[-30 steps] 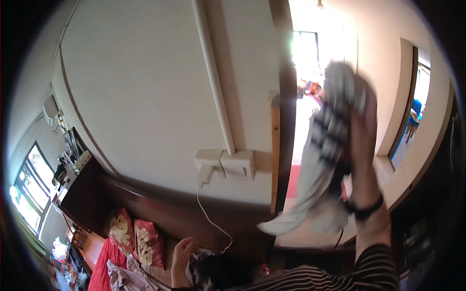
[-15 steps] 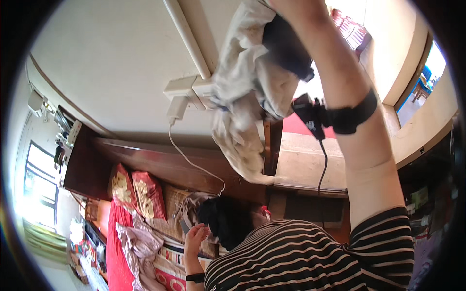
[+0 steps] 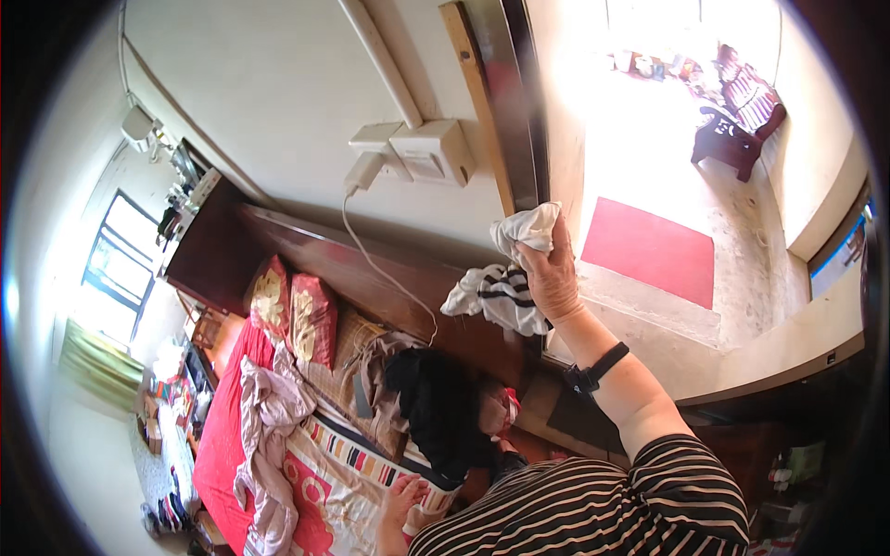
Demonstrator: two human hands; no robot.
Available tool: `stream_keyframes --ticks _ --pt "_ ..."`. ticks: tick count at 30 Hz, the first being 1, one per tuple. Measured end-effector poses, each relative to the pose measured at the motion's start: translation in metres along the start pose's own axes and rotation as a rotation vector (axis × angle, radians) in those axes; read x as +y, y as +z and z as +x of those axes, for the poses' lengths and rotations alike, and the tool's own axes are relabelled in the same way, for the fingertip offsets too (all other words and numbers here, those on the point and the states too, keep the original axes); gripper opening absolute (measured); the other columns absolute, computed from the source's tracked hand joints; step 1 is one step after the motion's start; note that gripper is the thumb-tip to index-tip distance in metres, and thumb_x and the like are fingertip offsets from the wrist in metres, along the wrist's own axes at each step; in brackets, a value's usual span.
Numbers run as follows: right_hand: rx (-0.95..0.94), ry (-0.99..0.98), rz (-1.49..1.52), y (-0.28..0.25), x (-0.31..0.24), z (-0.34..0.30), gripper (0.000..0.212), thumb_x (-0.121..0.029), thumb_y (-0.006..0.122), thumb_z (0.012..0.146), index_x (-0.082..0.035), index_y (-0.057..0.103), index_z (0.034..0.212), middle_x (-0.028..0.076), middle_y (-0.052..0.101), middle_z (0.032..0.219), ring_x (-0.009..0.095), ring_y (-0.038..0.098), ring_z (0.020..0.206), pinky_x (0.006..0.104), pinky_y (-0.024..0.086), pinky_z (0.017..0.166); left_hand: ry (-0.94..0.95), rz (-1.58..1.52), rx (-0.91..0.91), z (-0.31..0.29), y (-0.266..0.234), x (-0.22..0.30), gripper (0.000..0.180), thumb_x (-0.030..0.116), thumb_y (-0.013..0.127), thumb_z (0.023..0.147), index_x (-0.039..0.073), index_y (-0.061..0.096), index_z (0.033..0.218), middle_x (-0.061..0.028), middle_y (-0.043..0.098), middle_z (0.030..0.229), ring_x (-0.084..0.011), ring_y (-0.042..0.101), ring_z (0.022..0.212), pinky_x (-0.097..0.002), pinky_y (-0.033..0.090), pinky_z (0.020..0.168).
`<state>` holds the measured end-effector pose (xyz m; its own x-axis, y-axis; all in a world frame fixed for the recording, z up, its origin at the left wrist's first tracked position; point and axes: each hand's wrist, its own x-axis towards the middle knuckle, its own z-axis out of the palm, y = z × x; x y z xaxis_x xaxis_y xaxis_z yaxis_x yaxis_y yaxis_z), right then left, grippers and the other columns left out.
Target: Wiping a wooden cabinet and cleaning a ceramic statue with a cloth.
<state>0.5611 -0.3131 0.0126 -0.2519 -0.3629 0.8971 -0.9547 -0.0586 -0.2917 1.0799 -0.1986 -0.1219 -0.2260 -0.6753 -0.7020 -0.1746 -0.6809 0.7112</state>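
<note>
The right hand [image 3: 553, 275] was raised in front of the wooden door frame [image 3: 477, 102], its grip closed around a bunched white cloth [image 3: 527, 225] with dark stripes; the fingers wrapped over the upper wad of fabric while the rest hung loose to the left and below the palm. The cloth looked crumpled and soft, mostly white at the top, with a band of black-and-white stripes showing on the drooping part near the dark wooden headboard [image 3: 371, 278]. A black wrist strap [image 3: 596, 368] circled the forearm above a striped sleeve [image 3: 649, 491]. The left hand [image 3: 400, 500] lay low at the near edge, fingers spread open and resting on the patterned bedspread [image 3: 334, 482], holding nothing. Just beyond it a black garment [image 3: 436, 408] was heaped on the bed, beside a brownish cloth [image 3: 371, 371] and a pale pinkish garment [image 3: 269, 417] strewn farther left. Two red cushions with gold patterns [image 3: 292, 310] leaned against the headboard. On the wall above, a white charger [image 3: 364, 172] sat plugged in beside a switch plate [image 3: 431, 153], its cable [image 3: 380, 269] trailing down toward the bed. To the far right, a red mat [image 3: 649, 250] lay on the sunlit floor beyond the doorway.
</note>
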Motion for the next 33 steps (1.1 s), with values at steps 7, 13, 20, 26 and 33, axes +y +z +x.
stream_keyframes --ticks 7,13,20,26,33 --pt "-0.203 0.450 0.341 0.029 0.030 -0.085 0.060 0.008 0.050 0.081 -0.004 0.046 0.140 0.024 0.032 0.152 0.040 0.036 0.138 0.0400 0.035 0.112 0.012 -0.137 0.110 -0.084 0.000 -0.085 0.029 0.026 0.060 0.098 0.007 0.059 0.119 -0.0060 0.070 0.103 -0.0124 0.067 0.086 -0.0243 0.050 0.073" --pt "-0.018 0.550 0.804 -0.036 0.057 -0.006 0.030 -0.011 0.050 0.098 -0.006 0.052 0.128 0.004 0.060 0.104 0.011 0.061 0.082 0.0212 0.049 0.064 -0.050 -0.117 0.219 -0.147 -0.020 -0.143 0.034 0.032 0.058 0.099 0.008 0.059 0.123 -0.0031 0.068 0.107 -0.0113 0.065 0.091 -0.0260 0.050 0.076" --pt "-0.121 0.189 0.946 -0.109 0.035 0.122 0.048 -0.012 0.066 0.082 -0.003 0.053 0.128 0.012 0.057 0.122 0.023 0.059 0.104 0.0348 0.049 0.088 0.111 -0.203 0.249 -0.170 -0.044 -0.146 0.032 0.033 0.060 0.097 0.008 0.061 0.117 -0.0002 0.069 0.100 -0.0069 0.063 0.081 -0.0210 0.047 0.067" --pt "-1.181 0.369 0.638 -0.102 -0.121 0.006 0.026 -0.015 0.064 0.083 -0.002 0.064 0.105 0.010 0.063 0.090 0.020 0.063 0.078 0.0347 0.051 0.068 0.180 -0.220 0.332 -0.208 -0.065 -0.171 0.028 0.030 0.060 0.097 0.008 0.064 0.114 0.0021 0.068 0.094 -0.0058 0.060 0.078 -0.0221 0.048 0.069" --pt "-1.764 0.832 1.172 -0.101 -0.119 -0.152 0.030 -0.016 0.066 0.083 -0.003 0.067 0.110 0.009 0.069 0.086 0.018 0.067 0.071 0.0311 0.054 0.065 0.289 -0.037 0.443 -0.250 -0.061 -0.214 0.028 0.030 0.059 0.096 0.004 0.067 0.102 0.0005 0.066 0.087 -0.0080 0.059 0.079 -0.0252 0.049 0.072"
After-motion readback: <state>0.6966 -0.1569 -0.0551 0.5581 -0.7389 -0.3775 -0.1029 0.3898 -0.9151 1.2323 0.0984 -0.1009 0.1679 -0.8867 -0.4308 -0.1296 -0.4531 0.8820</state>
